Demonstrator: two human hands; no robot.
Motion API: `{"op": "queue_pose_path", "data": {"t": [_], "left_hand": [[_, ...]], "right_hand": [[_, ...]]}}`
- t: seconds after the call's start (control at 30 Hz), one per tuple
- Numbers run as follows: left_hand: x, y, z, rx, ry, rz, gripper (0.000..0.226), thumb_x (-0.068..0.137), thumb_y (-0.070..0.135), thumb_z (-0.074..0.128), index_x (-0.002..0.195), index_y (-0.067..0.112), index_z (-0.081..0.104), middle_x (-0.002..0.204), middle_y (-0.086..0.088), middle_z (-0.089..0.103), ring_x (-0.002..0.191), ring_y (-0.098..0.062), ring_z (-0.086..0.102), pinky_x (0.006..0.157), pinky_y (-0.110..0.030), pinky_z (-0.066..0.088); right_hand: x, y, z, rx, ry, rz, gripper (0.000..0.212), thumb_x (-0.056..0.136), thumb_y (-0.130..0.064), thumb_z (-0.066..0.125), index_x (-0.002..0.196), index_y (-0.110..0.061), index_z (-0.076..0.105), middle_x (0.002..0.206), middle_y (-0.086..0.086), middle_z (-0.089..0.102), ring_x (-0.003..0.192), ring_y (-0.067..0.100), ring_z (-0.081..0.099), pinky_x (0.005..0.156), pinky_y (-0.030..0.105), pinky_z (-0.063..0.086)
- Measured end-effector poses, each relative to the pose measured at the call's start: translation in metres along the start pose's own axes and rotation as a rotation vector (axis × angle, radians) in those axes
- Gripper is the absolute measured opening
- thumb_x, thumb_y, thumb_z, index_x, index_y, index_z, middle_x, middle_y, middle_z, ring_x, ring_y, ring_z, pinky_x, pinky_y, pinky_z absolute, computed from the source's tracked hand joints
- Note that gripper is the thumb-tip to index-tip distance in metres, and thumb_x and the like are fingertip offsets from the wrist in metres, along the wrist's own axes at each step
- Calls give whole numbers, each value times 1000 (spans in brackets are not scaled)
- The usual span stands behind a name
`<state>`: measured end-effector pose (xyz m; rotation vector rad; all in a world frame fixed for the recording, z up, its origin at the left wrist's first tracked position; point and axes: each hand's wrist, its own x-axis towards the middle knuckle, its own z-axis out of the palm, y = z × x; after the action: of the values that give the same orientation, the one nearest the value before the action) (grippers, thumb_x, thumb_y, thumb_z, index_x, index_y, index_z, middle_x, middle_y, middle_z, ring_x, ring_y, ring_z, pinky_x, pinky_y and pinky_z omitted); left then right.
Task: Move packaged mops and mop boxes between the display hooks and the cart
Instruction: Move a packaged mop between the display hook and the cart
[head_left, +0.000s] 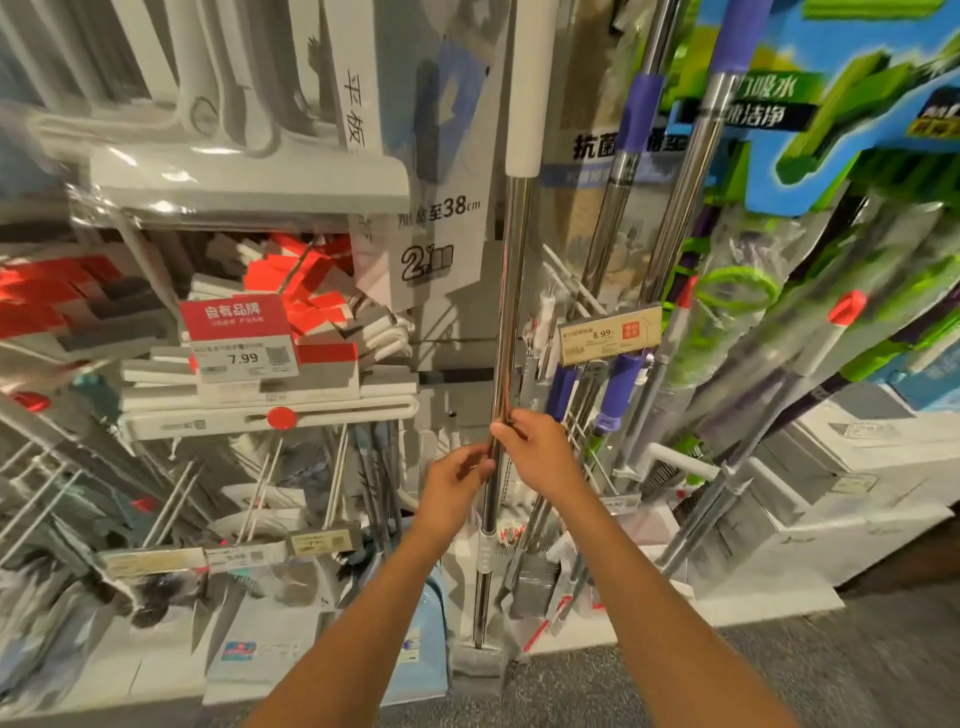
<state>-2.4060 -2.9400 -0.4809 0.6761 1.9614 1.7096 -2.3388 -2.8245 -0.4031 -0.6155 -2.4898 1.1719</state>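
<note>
On mop pole (506, 322), both hands' grip

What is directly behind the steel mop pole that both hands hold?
Behind the steel mop pole a grey display panel shows, with white hooks just right. The left hand and right hand cover what lies behind it there.

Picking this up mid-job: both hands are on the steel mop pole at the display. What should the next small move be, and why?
Probably lift the mop pole straight up a little to free it. Both the left hand and right hand already grip it, it stands upright, and its head sits at floor level among other packaged mops, so pulling outward first might snag the neighbours.
</note>
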Motion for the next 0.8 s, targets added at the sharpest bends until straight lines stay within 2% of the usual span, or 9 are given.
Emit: {"op": "queue_pose_path", "data": {"t": [0.1, 0.17, 0.23, 0.33, 0.4, 0.5, 0.6, 0.7, 0.8], "left_hand": [[6, -10, 6, 20, 43, -5, 21, 98, 7, 63, 118, 3, 67, 107, -9, 70, 82, 0, 63, 71, -8, 48], [10, -15, 9, -7, 51, -15, 15, 98, 8, 63, 112, 10, 68, 104, -5, 70, 85, -1, 63, 74, -8, 48], [12, -26, 10, -26, 15, -43, 16, 99, 8, 62, 109, 20, 66, 102, 2, 69, 87, 5, 65, 79, -6, 47], [12, -48, 12, -42, -66, -114, 21, 102, 12, 56, 120, 20, 62, 109, 10, 67, 92, 18, 62, 82, -3, 44], [14, -61, 15, -42, -71, -149, 25, 103, 15, 54, 128, 19, 60, 113, 12, 65, 97, 16, 60, 86, -4, 45], [18, -74, 22, -67, -60, -238, 27, 105, 22, 51, 132, 23, 54, 114, 20, 58, 107, 1, 56, 90, -10, 44], [20, -91, 31, -78, -90, -367, 37, 106, 31, 49, 141, 22, 47, 127, 12, 51, 118, -6, 46, 98, -19, 34], [20, -109, 39, -54, -62, -391, 20, 105, 35, 49, 124, 28, 51, 122, 13, 52, 114, -5, 48, 97, -22, 35], [20, -125, 44, -64, -31, -358, 38, 105, 38, 47, 132, 14, 59, 136, 1, 59, 128, -14, 52, 114, -36, 36]], "right_hand": [[3, 4, 3, 6, 11, 8, 37, 100, -14, 58, 68, -31, 48, 59, -13, 50, 54, -13, 52, 55, 8, 37], [6, 6, 6, 14, 10, 2, 39, 100, -15, 57, 67, -32, 46, 59, -13, 48, 52, -11, 51, 54, 8, 37], [9, 11, 9, 42, 15, 1, 38, 101, -16, 56, 67, -31, 47, 59, -12, 48, 50, -9, 50, 53, 9, 37], [12, 21, 12, 93, 27, -17, 37, 101, -19, 56, 68, -32, 48, 58, -11, 48, 50, -5, 49, 53, 11, 38], [15, 30, 14, 142, 18, -12, 33, 102, -23, 54, 71, -32, 51, 62, -11, 50, 54, -3, 50, 57, 14, 41], [21, 44, 22, 240, -34, 47, 23, 103, -32, 51, 82, -35, 59, 73, -4, 57, 74, 16, 60, 81, 47, 56], [25, 60, 30, 289, -105, 79, 23, 104, -33, 50, 84, -38, 60, 67, -20, 56, 77, 17, 58, 91, 56, 52], [24, 82, 39, 302, -153, 81, 22, 105, -32, 49, 85, -38, 58, 63, -28, 55, 70, 3, 55, 87, 49, 54], [22, 104, 47, 329, -157, 94, 15, 105, -34, 48, 101, -34, 63, 72, -36, 60, 73, -15, 57, 77, 16, 46]]}}
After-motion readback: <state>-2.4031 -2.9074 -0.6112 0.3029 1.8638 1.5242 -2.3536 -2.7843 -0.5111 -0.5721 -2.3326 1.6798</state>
